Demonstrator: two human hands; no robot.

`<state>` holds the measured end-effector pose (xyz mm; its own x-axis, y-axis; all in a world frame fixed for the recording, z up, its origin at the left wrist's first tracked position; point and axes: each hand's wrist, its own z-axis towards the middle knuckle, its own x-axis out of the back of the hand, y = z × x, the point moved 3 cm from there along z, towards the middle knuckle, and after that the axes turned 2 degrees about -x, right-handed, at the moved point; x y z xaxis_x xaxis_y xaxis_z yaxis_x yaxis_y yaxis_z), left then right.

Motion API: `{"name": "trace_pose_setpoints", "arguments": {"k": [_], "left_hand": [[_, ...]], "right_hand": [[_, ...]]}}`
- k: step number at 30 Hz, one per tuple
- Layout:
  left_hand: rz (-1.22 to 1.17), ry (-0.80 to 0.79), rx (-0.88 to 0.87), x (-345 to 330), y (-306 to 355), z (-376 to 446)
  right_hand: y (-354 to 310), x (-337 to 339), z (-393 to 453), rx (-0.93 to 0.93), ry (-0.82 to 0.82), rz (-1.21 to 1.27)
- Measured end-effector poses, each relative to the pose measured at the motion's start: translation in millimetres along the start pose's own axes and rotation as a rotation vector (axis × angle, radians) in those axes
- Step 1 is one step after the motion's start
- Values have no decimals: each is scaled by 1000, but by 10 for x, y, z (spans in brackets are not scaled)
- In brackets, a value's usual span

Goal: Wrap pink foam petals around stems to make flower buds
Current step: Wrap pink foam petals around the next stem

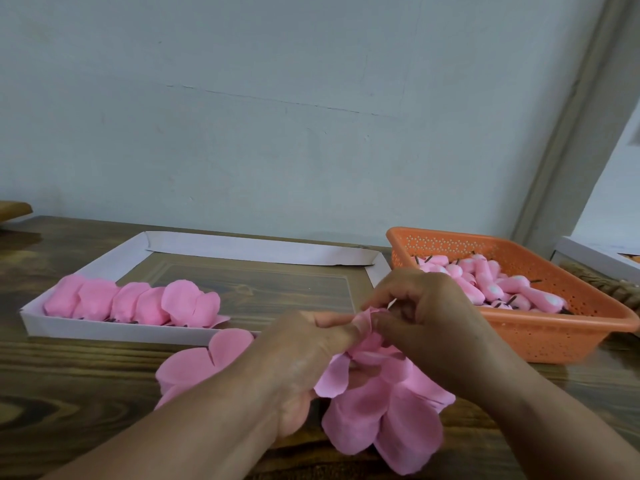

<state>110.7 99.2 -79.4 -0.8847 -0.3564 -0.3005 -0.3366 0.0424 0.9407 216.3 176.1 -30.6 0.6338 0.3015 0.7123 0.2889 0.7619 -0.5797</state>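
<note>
My left hand (304, 344) and my right hand (426, 317) meet above the table's middle and both pinch a pink foam petal piece (367, 323) between their fingertips. A thin stem tip pokes out by my right fingers. Loose pink petals (381, 420) lie on the table under and in front of my hands, with one more petal piece (201, 362) to the left. Several wrapped pink buds (138, 303) lie in a row in the white cardboard tray (104, 332). An orange basket (554, 341) at the right holds several pink foam cores on dark stems (502, 285).
The dark wooden table (69, 375) runs to a pale wall at the back. A white box edge (595, 258) and a brown textured object (616, 292) sit past the basket at the far right. A wooden item (14, 207) shows at the far left.
</note>
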Motion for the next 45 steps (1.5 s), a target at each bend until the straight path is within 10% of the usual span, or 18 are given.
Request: {"name": "trace_pose_setpoints", "arguments": {"k": [10,19,45], "left_hand": [[-5,-49,63,22,50,17],[-41,-93,112,2,46,-6],[-33,-30,-16,3,55,39]], "right_hand": [[87,165,-19,-103,-345,408],[68,172,3,89,-206,182],[158,138,54,-88,106,193]]}}
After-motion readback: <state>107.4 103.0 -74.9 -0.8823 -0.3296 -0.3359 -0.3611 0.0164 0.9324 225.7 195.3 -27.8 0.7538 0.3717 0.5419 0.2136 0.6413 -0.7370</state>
